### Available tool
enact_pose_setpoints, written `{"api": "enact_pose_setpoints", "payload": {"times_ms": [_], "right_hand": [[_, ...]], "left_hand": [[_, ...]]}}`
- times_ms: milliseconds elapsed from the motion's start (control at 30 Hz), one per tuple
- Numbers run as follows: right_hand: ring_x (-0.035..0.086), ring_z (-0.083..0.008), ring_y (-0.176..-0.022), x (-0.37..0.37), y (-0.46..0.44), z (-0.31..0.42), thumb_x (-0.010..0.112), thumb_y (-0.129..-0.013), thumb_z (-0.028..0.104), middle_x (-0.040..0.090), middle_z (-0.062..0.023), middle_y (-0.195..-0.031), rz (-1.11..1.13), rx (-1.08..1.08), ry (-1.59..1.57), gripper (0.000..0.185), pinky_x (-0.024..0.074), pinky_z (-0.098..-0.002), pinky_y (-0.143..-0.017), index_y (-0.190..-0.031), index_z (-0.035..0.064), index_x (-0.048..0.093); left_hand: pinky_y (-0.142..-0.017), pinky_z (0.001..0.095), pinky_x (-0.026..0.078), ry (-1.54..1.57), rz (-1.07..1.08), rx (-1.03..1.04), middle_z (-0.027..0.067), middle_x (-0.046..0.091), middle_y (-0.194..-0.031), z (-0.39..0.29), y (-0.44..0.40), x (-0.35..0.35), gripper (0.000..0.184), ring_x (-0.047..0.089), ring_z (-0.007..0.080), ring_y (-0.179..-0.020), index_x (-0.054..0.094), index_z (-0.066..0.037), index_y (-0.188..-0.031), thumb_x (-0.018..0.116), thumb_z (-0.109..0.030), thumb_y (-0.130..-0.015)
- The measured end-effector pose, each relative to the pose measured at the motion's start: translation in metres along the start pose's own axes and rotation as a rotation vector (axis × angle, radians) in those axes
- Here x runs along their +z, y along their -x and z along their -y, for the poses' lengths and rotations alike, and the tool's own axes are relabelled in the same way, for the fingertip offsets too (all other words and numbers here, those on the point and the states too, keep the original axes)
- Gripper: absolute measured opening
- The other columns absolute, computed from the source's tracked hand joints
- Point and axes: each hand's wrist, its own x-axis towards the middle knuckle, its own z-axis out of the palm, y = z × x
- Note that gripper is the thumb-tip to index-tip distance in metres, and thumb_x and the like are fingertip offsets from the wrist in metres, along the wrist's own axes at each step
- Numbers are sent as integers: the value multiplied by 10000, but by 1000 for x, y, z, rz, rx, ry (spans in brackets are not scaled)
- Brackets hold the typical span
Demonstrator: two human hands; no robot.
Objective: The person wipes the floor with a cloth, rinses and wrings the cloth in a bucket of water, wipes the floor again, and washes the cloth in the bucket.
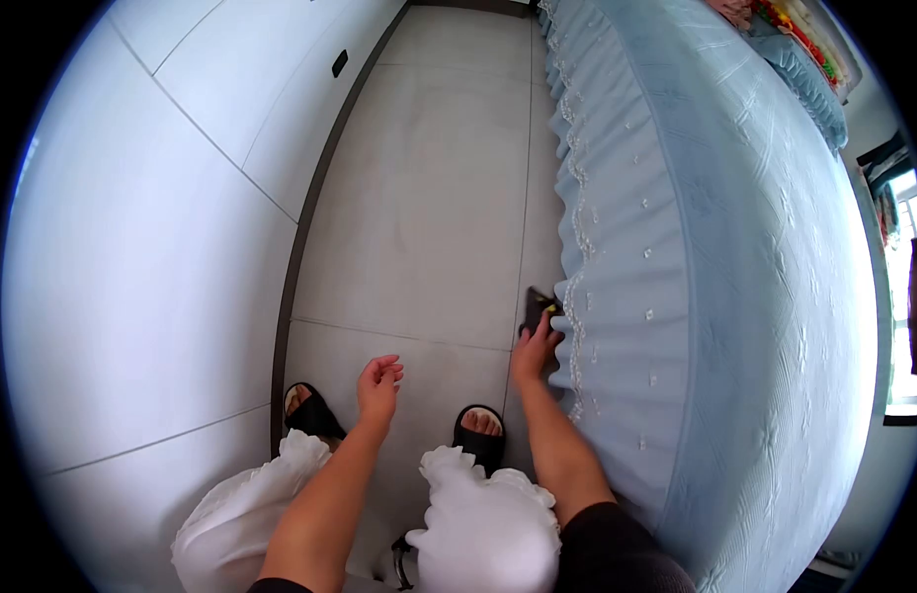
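Down by the hem of the light blue bed skirt [626, 257], my right hand [535, 354] grips a dark object [538, 308] with a bit of yellow on it. The object is partly hidden by my fingers and the skirt, and I cannot make out what it is. My left hand [379, 383] hangs above the grey floor tiles [419, 198], between my two feet, with its fingers loosely curled and nothing visible in them.
Black sandals [483, 453] are on my feet. A white wall [162, 247] with a dark skirting runs along the left. The bed with its quilted cover [765, 296] fills the right side, with pillows at the far end. A window [908, 296] is at the far right.
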Motion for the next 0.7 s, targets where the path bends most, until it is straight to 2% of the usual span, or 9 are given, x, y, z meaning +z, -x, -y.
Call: {"api": "enact_pose_setpoints", "payload": {"times_ms": [33,200,267,367,400,500,567,633,700], "right_hand": [[371,-431,-1238,19,-23,6,644,-784,71,368,-235,-1370,-68,102,47,646,329,-500,-1022,-1374,161,396],[355,-386,-1258,26,-10,66,598,-763,8,348,-202,-1400,284,-439,-40,580,343,-463,-1042,-1309,160,476],[402,-388,-1224,-3,22,72,508,-821,-9,432,-178,-1352,510,-640,-64,541,371,-440,-1032,-1316,207,492],[428,-388,-1201,-3,-1,47,492,-831,-8,460,-174,-1328,501,-748,-55,532,383,-445,-1018,-1314,214,496],[447,-406,-1159,21,-21,33,507,-829,0,464,-189,-1315,313,-712,-88,517,386,-463,-998,-1308,194,501],[432,-422,-1103,19,-71,66,564,-815,31,411,-239,-1296,-66,-196,-32,560,373,-495,-955,-1350,111,418],[441,-417,-1091,40,-74,97,560,-812,19,421,-243,-1284,-67,-150,-1,555,371,-503,-953,-1343,104,423],[447,-409,-1107,55,-51,122,577,-804,27,432,-241,-1279,261,-535,-77,555,375,-482,-968,-1334,103,435],[477,-361,-1130,51,-30,137,570,-769,-14,475,-162,-1278,593,-1089,-166,544,413,-428,-977,-1278,172,520]], "left_hand": [[-726,242,449,1,-10,3,0,626,-967,-6,-2,2,213,570,84,-854,608,-101,-1077,462,-56,-928],[-722,234,446,-23,-12,33,0,627,-966,-12,-22,8,208,569,81,-852,609,-94,-1072,458,-55,-934],[-728,234,446,-11,-11,3,-3,626,-967,-18,-28,19,207,568,79,-853,609,-93,-1075,458,-57,-937],[-750,243,448,-14,68,5,-15,626,-977,-16,-36,28,201,567,75,-868,607,-108,-1084,481,-70,-932],[-749,242,449,-24,83,19,-15,627,-977,-20,-37,30,202,568,75,-869,606,-106,-1085,481,-70,-932],[-747,240,449,-43,86,31,-14,630,-977,-28,-38,31,206,570,76,-871,605,-103,-1090,479,-67,-931],[-744,237,450,-36,63,23,-14,632,-978,-29,-45,26,211,571,76,-874,604,-103,-1093,475,-63,-930],[-746,237,449,-36,45,8,-13,633,-977,-28,-53,20,215,572,76,-879,604,-102,-1094,472,-60,-929],[-747,236,449,-36,33,8,-13,633,-978,-34,-61,13,218,573,75,-879,603,-101,-1096,470,-57,-929]]}}
